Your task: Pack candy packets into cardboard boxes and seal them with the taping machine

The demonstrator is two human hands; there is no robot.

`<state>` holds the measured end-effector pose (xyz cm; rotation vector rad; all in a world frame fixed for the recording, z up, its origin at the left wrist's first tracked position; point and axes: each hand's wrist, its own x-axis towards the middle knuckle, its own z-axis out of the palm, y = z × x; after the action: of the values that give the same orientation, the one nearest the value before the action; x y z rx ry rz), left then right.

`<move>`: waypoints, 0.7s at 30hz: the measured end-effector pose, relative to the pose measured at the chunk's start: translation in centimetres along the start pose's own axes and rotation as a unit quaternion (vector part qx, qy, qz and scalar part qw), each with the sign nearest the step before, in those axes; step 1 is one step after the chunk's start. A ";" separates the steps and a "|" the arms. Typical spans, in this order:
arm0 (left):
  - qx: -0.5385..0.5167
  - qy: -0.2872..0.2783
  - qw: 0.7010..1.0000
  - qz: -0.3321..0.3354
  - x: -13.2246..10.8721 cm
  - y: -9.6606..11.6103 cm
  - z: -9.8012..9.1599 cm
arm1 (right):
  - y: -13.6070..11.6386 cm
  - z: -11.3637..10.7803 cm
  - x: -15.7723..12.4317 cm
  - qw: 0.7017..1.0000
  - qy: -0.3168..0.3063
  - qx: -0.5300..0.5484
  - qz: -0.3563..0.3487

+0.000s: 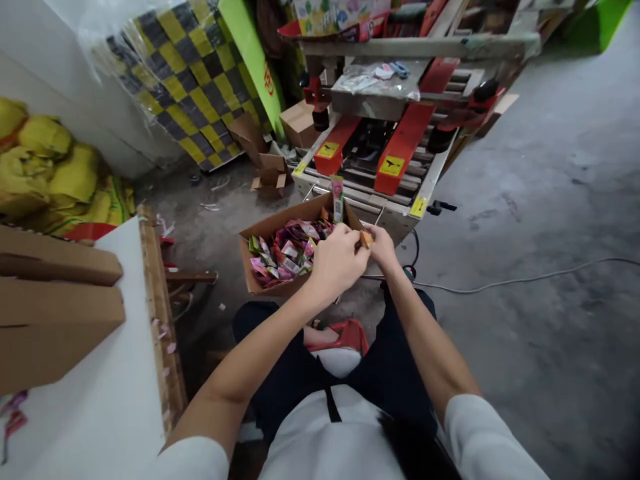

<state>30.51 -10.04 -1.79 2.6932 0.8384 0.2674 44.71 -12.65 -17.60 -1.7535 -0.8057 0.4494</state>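
A small orange packet (367, 239) is pinched between my two hands, over the right corner of an open cardboard box. My left hand (340, 260) reaches across the box with its fingers curled against the packet. From the right, my right hand (382, 248) closes on the packet's other side; its fingertips are partly hidden. Below, the cardboard box (246, 263) holds a heap of small pink, green and purple sachets (290, 250). One green and pink sachet (338, 200) stands upright at the box's back edge.
Just beyond the box is a roller conveyor machine (370, 207) with red guides. White table (125, 373) with cardboard boxes (60, 333) at left. Yellow sacks (60, 160) and a wrapped yellow-black stack (185, 73) stand behind. A cable (480, 291) crosses the floor at right.
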 end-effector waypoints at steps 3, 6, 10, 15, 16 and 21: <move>-0.075 0.077 0.994 0.023 -0.2 -0.1 -0.3 | -2.4 -2.0 -1.4 0.991 0.032 0.131 -0.010; -0.158 0.153 0.973 0.071 -0.1 0.4 -1.5 | -6.0 -3.2 -3.1 0.977 0.000 0.198 -0.083; -0.280 0.193 0.938 0.068 1.5 -0.7 -3.5 | -8.4 -3.3 -3.8 0.975 -0.006 0.196 -0.107; -0.208 0.032 0.973 -0.096 0.8 -6.6 -4.9 | -7.7 -3.2 -3.6 0.979 0.001 0.178 -0.094; -0.157 0.031 0.982 -0.104 -0.1 -7.9 -5.3 | -7.6 -3.3 -3.4 0.981 -0.005 0.172 -0.094; -0.013 0.231 0.973 0.003 -6.0 -14.9 -8.0 | -8.5 -4.0 -1.0 0.985 -0.010 0.110 -0.132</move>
<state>15.78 -0.02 0.06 2.6444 0.9373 0.9253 44.17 -14.64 -8.36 -1.4160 -0.9507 0.3624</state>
